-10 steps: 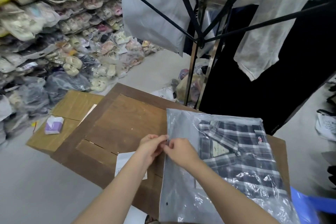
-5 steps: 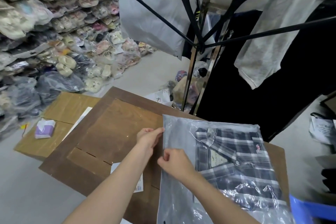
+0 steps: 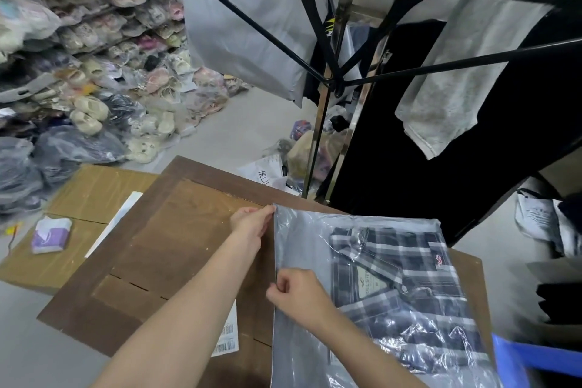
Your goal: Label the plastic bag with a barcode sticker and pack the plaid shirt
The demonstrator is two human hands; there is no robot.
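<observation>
The left hand (image 3: pixel 252 222) pinches the far corner of the plastic bag (image 3: pixel 302 261), and the right hand (image 3: pixel 297 294) pinches the same open edge nearer the body. That edge runs away from the person between the two hands; the bag stretches to their right. Inside, beyond the right hand, lies the folded plaid shirt (image 3: pixel 406 287), collar up, under glossy, wrinkled film.

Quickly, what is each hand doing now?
Left hand: pinching the plastic bag at its far corner.
Right hand: pinching the same edge, nearer.

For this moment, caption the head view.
Both hands, left and right, pinch the plastic bag edge around the plaid shirt.
</observation>
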